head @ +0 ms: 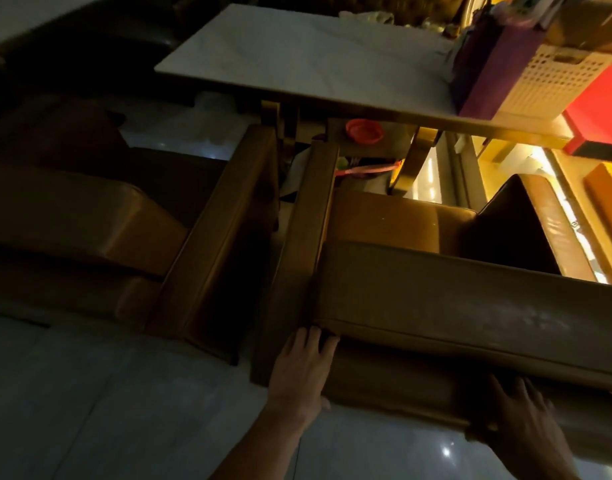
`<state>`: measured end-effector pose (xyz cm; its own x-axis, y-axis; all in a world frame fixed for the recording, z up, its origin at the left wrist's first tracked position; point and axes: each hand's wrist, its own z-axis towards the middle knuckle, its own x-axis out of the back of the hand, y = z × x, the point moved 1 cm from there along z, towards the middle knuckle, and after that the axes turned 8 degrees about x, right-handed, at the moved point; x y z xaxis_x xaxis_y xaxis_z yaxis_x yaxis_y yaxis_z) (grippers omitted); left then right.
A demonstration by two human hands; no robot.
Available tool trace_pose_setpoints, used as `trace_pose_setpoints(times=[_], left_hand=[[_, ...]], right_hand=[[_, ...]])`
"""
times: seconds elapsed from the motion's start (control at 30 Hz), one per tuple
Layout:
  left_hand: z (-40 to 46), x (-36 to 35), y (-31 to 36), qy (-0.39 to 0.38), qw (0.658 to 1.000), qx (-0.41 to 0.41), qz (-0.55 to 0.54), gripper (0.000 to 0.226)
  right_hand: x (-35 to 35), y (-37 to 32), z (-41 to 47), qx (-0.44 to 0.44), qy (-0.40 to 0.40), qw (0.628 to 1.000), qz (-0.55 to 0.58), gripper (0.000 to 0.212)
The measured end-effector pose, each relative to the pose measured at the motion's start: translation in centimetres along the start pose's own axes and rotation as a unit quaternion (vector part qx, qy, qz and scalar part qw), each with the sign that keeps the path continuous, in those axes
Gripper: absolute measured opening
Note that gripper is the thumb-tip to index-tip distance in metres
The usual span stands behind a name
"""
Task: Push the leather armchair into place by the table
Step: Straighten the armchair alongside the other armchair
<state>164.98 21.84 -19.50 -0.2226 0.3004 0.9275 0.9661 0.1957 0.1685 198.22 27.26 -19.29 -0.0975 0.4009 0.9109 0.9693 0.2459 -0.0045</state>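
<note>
Dim room: the brown leather armchair (436,292) sits with its front under the edge of the white-topped table (297,60), close beside a second armchair (124,237) on its left. Left hand (302,370) lies flat, fingers spread, on the chair's back corner. Right hand (526,420) presses open-palmed on the back's lower edge, gripping nothing.

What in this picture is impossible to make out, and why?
All in the head view:
- Armchair: its right end runs past the frame's edge; its feet are hidden by its own body.
- Right hand: wrist cut off at the bottom edge.
- Left hand: fingertips tucked under the back cushion.
- Clutter under the table: shadowed and masked by the tabletop.
- Second armchair: too dark for detail.
</note>
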Motion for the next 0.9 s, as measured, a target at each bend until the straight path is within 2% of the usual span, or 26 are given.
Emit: trace_pose_setpoints(times=[0.2, 0.33, 0.47, 0.6, 0.9], left_hand=[[0.7, 0.1, -1.3, -0.004, 0.999, -0.023, -0.043, 0.105], [2.3, 1.3, -3.5, -0.014, 0.998, -0.003, -0.053, 0.104], [4.9, 3.4, -7.0, 0.004, 0.998, 0.017, -0.056, 0.101], [6.4, 4.0, -9.2, 0.023, 0.997, 0.034, -0.072, 0.098], [5.6, 4.3, -8.5, 0.041, 0.996, 0.035, -0.064, 0.089]], right_hand=[[-1.5, 0.3, 1.2, 0.004, -0.015, 0.999, -0.029, 0.123], [-0.4, -3.2, 2.0, 0.004, 0.023, 0.999, -0.041, 0.12], [0.1, -7.7, 3.9, 0.031, 0.042, 0.999, -0.015, 0.119], [0.1, -10.5, 5.2, 0.017, 0.051, 0.998, -0.017, 0.118], [0.0, -10.3, 4.3, 0.034, 0.072, 0.997, -0.004, 0.109]])
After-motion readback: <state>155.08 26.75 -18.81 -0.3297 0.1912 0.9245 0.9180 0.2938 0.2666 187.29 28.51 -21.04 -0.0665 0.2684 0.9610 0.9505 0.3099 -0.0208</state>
